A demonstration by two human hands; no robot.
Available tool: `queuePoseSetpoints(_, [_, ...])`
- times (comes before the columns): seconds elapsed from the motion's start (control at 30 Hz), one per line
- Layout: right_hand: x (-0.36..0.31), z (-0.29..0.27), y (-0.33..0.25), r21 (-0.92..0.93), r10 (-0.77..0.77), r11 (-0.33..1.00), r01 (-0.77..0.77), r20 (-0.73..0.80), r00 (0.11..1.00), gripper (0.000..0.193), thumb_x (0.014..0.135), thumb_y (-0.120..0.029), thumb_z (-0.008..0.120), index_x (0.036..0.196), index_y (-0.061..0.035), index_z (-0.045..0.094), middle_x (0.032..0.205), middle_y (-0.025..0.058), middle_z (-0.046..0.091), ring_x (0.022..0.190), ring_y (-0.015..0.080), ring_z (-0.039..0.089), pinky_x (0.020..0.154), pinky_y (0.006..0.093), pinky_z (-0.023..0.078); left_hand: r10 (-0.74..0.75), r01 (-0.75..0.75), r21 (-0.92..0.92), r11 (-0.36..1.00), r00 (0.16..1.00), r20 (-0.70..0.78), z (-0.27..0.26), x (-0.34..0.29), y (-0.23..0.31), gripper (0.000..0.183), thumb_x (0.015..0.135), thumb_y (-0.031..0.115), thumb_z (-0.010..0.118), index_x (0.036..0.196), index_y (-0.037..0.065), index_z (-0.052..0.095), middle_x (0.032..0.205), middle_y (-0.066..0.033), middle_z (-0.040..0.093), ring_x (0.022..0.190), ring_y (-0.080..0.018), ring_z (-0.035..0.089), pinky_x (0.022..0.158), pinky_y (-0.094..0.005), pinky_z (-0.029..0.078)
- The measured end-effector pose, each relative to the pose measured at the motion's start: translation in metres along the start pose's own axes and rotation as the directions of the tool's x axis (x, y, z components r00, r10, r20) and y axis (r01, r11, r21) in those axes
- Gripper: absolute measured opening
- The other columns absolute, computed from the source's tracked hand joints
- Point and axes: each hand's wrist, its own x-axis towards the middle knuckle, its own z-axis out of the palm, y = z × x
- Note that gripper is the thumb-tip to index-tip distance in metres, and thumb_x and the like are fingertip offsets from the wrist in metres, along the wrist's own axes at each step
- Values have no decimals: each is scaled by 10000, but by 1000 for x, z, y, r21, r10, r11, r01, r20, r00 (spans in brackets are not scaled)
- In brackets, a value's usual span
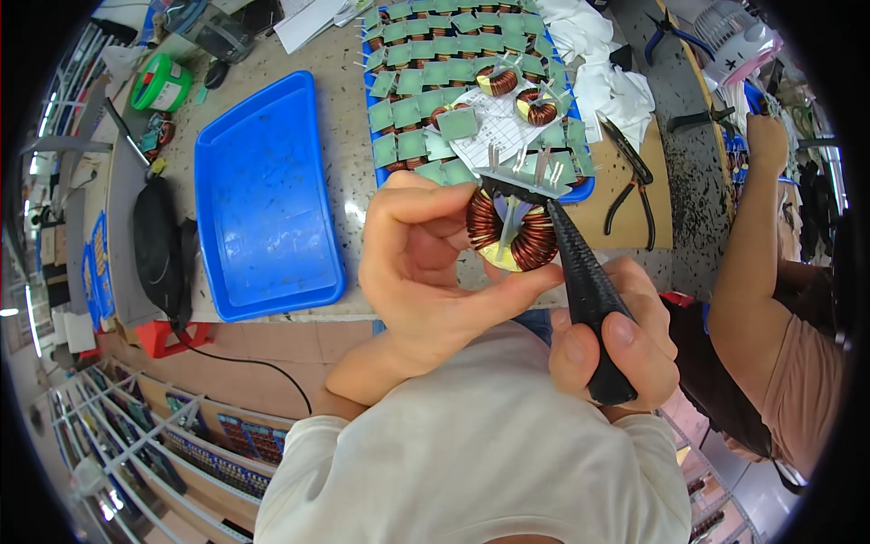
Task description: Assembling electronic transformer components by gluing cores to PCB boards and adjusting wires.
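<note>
In the head view, the left hand (415,272) pinches a copper-wound ring coil (536,238) between fingers and thumb; the right hand (625,340) grips a black tapered tool (594,295). The step appears to be working the tool's tip at the seam under the coil's green board (517,180); the next move likely calls for a steady left grip. The pins point away from the wearer; the board's long axis runs crosswise, dipping rightward, beyond the grip.

A pinkish tiled floor (236,385) lies near left, beside a metal-framed rack (149,435); a worktop (258,68) (pale, dark-speckled) stretches beyond.
</note>
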Motion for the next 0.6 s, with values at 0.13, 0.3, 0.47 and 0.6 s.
queuePoseSetpoints(0.13, [0,0,0,0,9,1000,-9,-23,1000,378,623,-7,679,951,4,492,541,48,485,383,131,413,343,222,268,-141,139,-189,972,990,3,-2,-2,-1,569,539,-62,739,990,-22,393,920,-86,421,846,-176,546,738,-284,490])
queuePoseSetpoints(0.3, [-2,-1,2,-32,1,999,-3,-40,999,377,618,6,672,945,11,484,540,49,477,375,127,396,331,226,264,-232,233,-316,920,972,40,-3,-3,2,551,566,-57,726,997,-24,385,958,-100,452,912,-195,539,791,-313,471])
queuePoseSetpoints(0.47, [-4,-3,5,13,29,1000,-28,-41,999,359,619,11,666,927,9,481,536,47,476,369,128,392,322,228,261,-272,268,-337,902,962,37,-3,-1,-1,555,571,-51,726,1005,-27,382,970,-101,458,934,-195,527,808,-322,462])
queuePoseSetpoints(0.6, [2,-2,5,57,38,998,-37,-22,999,347,621,10,665,918,7,486,531,43,477,365,129,395,322,231,261,-266,264,-313,912,963,39,-3,1,-1,561,568,-50,729,1011,-25,384,972,-95,446,924,-189,528,807,-318,462])
